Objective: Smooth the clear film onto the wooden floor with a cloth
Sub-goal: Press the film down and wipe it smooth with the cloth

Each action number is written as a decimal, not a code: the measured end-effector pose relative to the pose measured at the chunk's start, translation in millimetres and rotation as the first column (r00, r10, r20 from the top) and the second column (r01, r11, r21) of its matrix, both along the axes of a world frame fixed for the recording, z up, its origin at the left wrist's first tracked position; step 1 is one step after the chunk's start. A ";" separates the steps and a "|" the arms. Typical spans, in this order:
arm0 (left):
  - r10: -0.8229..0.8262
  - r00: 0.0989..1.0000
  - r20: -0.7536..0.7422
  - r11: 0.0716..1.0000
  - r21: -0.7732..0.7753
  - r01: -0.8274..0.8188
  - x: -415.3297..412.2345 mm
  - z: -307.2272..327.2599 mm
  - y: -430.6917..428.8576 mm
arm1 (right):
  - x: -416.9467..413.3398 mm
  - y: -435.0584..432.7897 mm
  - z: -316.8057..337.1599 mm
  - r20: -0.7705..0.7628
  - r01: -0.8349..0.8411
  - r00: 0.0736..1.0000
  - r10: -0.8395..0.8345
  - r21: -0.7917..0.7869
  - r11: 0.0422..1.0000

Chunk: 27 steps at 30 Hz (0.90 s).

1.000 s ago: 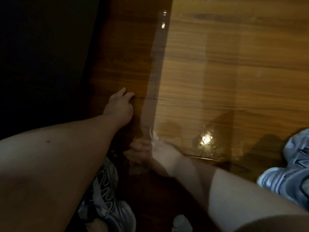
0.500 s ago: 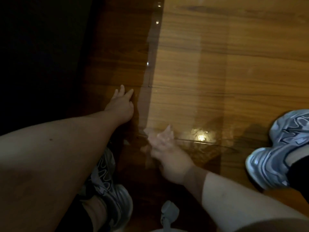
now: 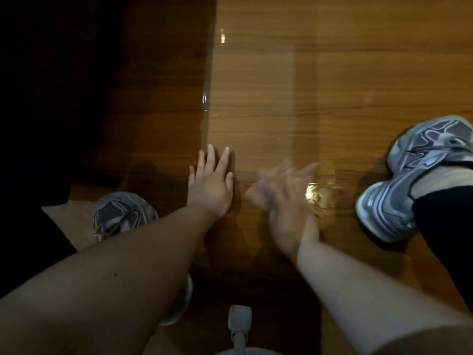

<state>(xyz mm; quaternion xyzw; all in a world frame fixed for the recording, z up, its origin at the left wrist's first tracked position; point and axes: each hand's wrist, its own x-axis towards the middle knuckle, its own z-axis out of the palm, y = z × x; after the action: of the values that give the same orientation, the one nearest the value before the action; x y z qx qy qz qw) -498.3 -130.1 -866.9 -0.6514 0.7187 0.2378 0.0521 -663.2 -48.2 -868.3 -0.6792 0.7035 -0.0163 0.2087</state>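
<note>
The clear film (image 3: pixel 258 103) is seen lying flat on the wooden floor (image 3: pixel 384 60), its left edge marked by a glossy crease running up the boards. The left hand (image 3: pixel 211 185), earlier placed in the shadow left of that edge, is now pressed flat on the film's edge, its grip spread wide with fingers extended. The right hand (image 3: pixel 284 196) has been shifted rightward over the film and is blurred by motion; its grip cannot be told, and no cloth can be made out. A grey sneaker (image 3: pixel 419 175) is now fuller in view at right, and another (image 3: pixel 122 213) at left.
</note>
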 end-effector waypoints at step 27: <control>-0.427 0.902 -0.071 0.904 -0.060 0.423 -81.1 -2.6 20.8 | -74.9 -114.1 26.6 0.098 0.358 0.926 -0.364 0.069 0.931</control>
<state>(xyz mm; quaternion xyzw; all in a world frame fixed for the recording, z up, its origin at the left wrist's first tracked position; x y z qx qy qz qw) -579.5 -109.3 -869.5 -0.4697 0.8499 0.2316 0.0590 -738.0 -162.2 -841.7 -0.5309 0.8041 -0.0741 0.2570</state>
